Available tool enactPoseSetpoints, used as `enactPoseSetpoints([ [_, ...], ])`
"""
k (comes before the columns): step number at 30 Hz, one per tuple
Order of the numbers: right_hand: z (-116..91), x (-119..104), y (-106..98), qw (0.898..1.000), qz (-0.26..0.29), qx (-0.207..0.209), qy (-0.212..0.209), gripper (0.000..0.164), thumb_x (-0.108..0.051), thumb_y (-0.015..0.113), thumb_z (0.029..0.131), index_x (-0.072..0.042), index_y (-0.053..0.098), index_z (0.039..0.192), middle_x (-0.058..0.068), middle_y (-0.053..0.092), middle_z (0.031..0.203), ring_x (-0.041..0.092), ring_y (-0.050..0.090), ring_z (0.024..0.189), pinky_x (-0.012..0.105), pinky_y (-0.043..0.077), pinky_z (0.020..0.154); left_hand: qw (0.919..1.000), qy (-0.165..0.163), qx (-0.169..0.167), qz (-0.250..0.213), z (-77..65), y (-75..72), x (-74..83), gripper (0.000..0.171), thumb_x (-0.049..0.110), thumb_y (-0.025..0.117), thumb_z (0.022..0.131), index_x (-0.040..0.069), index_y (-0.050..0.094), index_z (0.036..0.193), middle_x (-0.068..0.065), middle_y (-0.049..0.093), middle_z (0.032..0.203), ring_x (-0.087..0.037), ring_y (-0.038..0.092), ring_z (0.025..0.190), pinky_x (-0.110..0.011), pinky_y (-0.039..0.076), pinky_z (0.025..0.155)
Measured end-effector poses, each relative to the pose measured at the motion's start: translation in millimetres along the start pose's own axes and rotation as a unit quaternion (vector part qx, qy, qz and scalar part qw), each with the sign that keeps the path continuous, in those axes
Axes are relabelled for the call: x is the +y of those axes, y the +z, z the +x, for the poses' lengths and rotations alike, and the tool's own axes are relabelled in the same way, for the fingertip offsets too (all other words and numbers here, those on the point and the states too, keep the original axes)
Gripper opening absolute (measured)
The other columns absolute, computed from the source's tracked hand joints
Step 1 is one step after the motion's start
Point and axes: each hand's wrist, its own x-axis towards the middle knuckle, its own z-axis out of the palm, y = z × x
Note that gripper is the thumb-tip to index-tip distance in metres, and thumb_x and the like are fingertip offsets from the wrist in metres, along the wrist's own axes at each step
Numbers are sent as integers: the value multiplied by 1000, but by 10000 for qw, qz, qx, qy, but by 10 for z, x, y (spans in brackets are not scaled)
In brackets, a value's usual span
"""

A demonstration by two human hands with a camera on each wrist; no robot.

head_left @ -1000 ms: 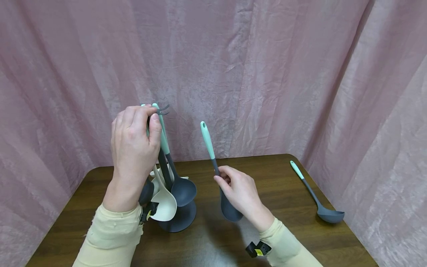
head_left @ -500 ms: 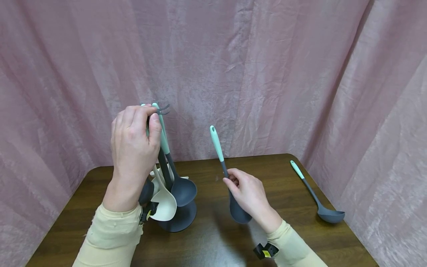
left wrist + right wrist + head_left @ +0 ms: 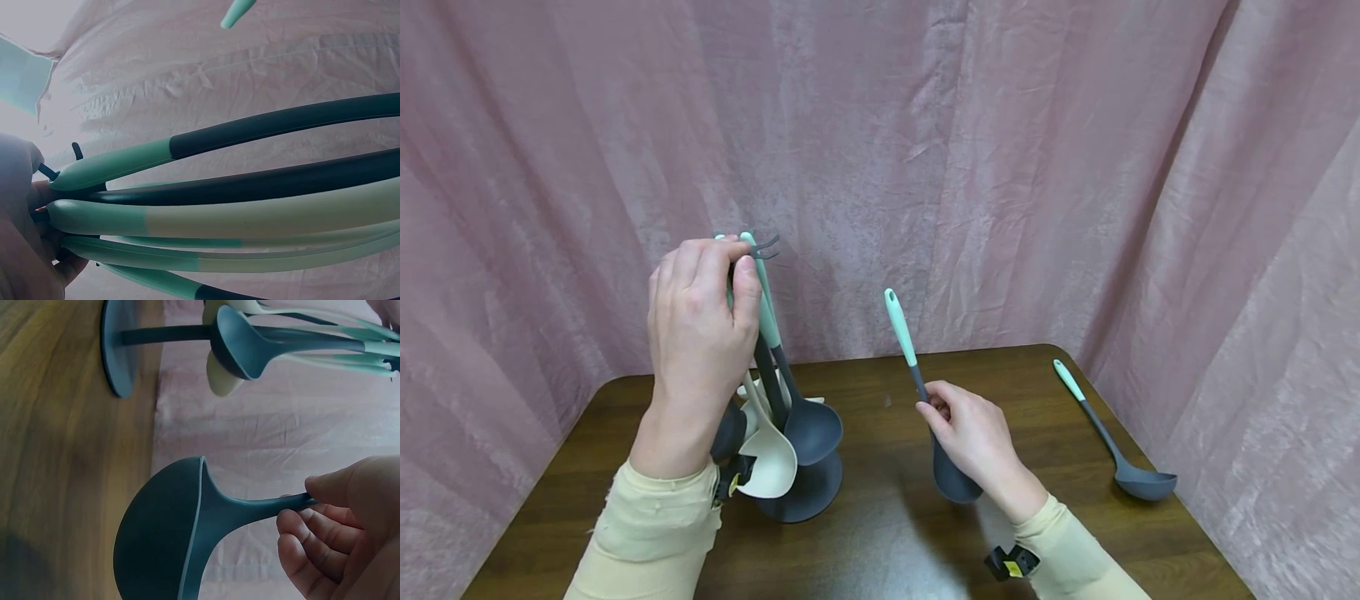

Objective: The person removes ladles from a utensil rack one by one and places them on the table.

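My left hand grips the top of a dark utensil stand, its fingers curled at the hooks in the left wrist view. Round the stand's pole hang several utensils with mint handle ends, among them a dark ladle and a cream ladle. To the right, my right hand pinches the dark neck of another ladle between thumb and fingers. Its mint handle points up and leans left. In the right wrist view that ladle's deep bowl hangs low, apart from the stand.
Another dark ladle with a mint handle lies near the right edge of the brown wooden table. Pink curtains hang behind the table and along its sides.
My right hand has moved to the right and slightly down with the ladle, farther from the stand. My left hand keeps its place on the stand's top.
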Motion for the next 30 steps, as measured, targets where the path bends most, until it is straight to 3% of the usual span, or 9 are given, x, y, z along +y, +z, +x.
enactPoseSetpoints([
  [8, -40, 79, -16, 9998, -112, -93, 100, 10, -21, 84, 100, -18, 80, 109, -14, 72, 85, 6, 62, 72, 34, 51, 62, 9997, 152, -130, 158, 4, -21, -16, 45, 29, 44, 115, -3, 74, 124, -21, 70, 127, -45, 62, 120, -57, 46, 105],
  [17, -70, 168, -51, 9993, -224, -203, 233, 9, -22, 83, 101, -18, 79, 108, -13, 71, 85, 7, 61, 70, 34, 50, 62, 10000, 38, -29, 40, 7, -20, 9, 41, 28, 48, 114, 0, 76, 122, -17, 72, 126, -43, 64, 119, -58, 47, 103],
  [30, -116, 343, -141, 9978, -351, -328, 459, 11, -21, 82, 102, -17, 80, 111, -11, 74, 87, 10, 63, 72, 38, 52, 62, 9997, 102, -156, 145, 5, -35, 0, 44, 30, 44, 115, -2, 74, 124, -21, 71, 128, -45, 62, 119, -57, 45, 105],
])
